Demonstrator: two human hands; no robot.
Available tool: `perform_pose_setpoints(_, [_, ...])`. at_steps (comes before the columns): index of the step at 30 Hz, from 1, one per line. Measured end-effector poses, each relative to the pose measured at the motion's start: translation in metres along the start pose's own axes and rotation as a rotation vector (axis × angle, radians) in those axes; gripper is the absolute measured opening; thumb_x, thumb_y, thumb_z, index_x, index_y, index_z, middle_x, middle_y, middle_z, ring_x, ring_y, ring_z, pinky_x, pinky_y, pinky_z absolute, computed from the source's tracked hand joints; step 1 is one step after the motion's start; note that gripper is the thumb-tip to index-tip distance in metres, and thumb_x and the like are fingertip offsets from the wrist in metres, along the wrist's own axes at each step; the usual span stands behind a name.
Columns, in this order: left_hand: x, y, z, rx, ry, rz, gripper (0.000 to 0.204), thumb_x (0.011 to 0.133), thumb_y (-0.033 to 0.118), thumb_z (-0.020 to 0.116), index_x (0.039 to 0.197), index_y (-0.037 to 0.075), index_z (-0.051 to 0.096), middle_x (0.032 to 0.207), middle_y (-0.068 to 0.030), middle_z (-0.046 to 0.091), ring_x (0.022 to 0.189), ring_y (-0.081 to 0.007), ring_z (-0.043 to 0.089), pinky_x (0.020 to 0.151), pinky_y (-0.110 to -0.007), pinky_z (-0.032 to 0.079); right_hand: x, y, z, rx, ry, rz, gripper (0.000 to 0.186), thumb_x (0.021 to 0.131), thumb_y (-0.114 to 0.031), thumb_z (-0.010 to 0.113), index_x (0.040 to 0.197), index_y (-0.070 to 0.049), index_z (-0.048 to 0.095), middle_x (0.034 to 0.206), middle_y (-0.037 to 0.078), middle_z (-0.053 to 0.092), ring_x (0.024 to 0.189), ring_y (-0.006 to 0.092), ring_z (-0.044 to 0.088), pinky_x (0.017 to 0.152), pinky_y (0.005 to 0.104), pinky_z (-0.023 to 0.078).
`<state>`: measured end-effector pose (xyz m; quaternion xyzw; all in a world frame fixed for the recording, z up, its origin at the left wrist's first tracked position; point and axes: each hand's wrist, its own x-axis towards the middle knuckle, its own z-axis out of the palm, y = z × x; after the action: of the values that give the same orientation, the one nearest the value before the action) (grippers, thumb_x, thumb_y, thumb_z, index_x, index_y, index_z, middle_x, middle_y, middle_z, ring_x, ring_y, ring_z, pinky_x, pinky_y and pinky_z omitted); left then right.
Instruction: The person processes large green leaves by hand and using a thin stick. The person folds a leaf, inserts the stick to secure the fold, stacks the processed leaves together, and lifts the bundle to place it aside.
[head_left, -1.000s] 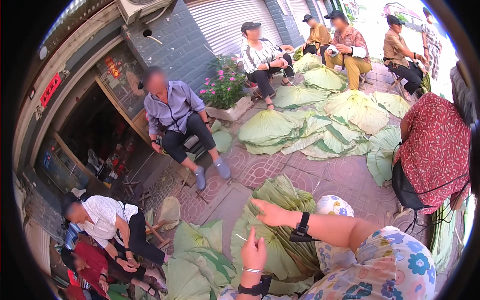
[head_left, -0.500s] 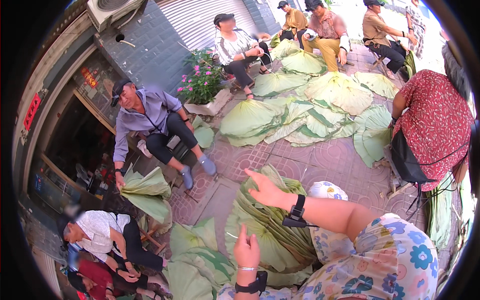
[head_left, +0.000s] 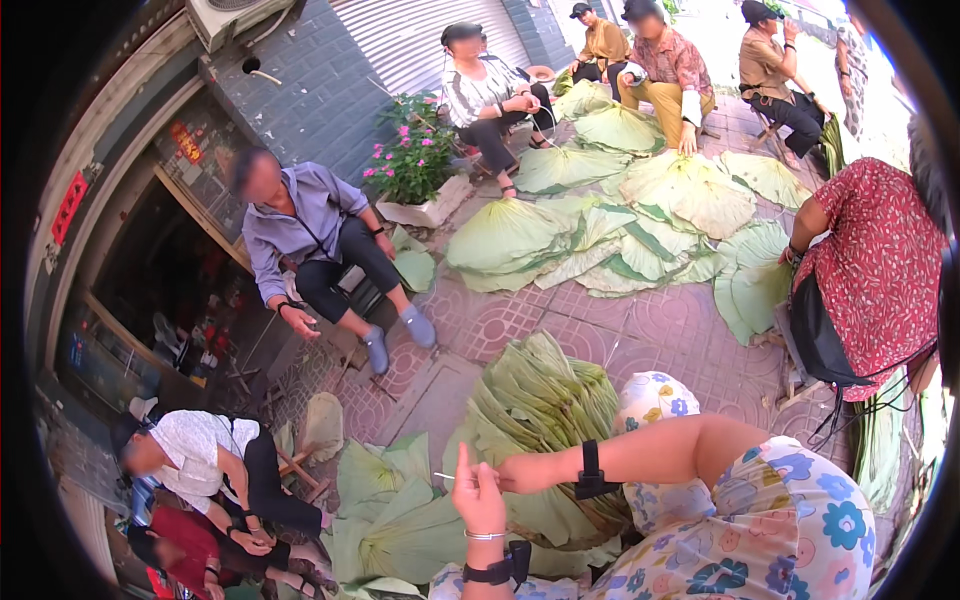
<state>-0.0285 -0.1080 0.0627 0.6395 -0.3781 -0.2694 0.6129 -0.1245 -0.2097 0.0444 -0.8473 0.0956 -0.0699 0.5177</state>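
Note:
My left hand (head_left: 479, 502) is raised in front of the near leaf stack, its index finger pointing up and the other fingers curled. A thin white strip (head_left: 444, 476) sticks out to the left from its fingers. Right up against it is my right hand (head_left: 522, 472), closed, with its fingertips partly hidden behind the left hand; what they hold does not show. Beneath and beyond my hands stands a thick stack of folded green leaves (head_left: 550, 390), leaning against my flower-patterned clothing. Several large flat leaves (head_left: 400, 525) lie to the left of my hands.
More big leaves (head_left: 600, 235) spread over the paved ground (head_left: 580, 315) ahead. A person in a purple shirt (head_left: 310, 215) sits on the left, another in a red patterned top (head_left: 870, 260) on the right. Several others sit farther back. A planter with pink flowers (head_left: 430, 205) stands by the wall.
My right hand has come down from over the leaf stack to meet my left hand. The person in purple no longer holds a leaf bundle and sits more upright.

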Motion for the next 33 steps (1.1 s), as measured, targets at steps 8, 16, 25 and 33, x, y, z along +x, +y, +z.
perform_pose_setpoints(8, [0.002, -0.005, -0.006, 0.102, 0.007, 0.094, 0.049, 0.091, 0.002, 0.046, 0.139, 0.001, 0.034, 0.085, -0.0057, 0.06, 0.071, -0.0096, 0.058, 0.06, -0.023, 0.048, 0.001, 0.008, 0.0, -0.014, 0.111, -0.111, 0.031, 0.093, -0.025, 0.047, 0.102, 0.003, 0.057, 0.083, 0.024, 0.063, 0.078, 0.0384, 0.061, 0.072, 0.0431, 0.047])
perform_pose_setpoints(16, [0.001, -0.001, -0.009, 0.304, 0.021, 0.214, 0.048, 0.088, 0.001, 0.049, 0.135, 0.001, 0.041, 0.095, -0.0092, 0.063, 0.078, -0.014, 0.06, 0.074, -0.028, 0.049, 0.005, -0.001, -0.002, 0.099, 0.139, 0.175, 0.023, 0.091, -0.015, 0.046, 0.106, 0.002, 0.053, 0.078, 0.012, 0.067, 0.068, 0.0181, 0.067, 0.063, 0.0333, 0.052])
perform_pose_setpoints(25, [-0.008, 0.026, -0.004, 0.527, 0.147, 0.504, 0.045, 0.086, -0.002, 0.048, 0.13, 0.001, 0.047, 0.104, -0.0134, 0.062, 0.091, -0.0215, 0.061, 0.077, -0.031, 0.048, 0.021, 0.023, 0.01, 0.581, 0.168, 0.227, 0.02, 0.091, -0.013, 0.049, 0.097, 0.005, 0.053, 0.077, 0.017, 0.066, 0.068, 0.0189, 0.066, 0.062, 0.0296, 0.053])
perform_pose_setpoints(33, [-0.006, -0.002, -0.018, 0.398, -0.108, 0.05, 0.036, 0.09, 0.016, 0.049, 0.122, -0.001, 0.053, 0.113, -0.019, 0.06, 0.098, -0.0284, 0.061, 0.083, -0.034, 0.047, 0.008, 0.002, 0.02, 0.003, -0.106, -0.075, 0.016, 0.083, -0.009, 0.057, 0.095, 0.001, 0.061, 0.086, 0.013, 0.066, 0.077, 0.0245, 0.065, 0.071, 0.0356, 0.049])
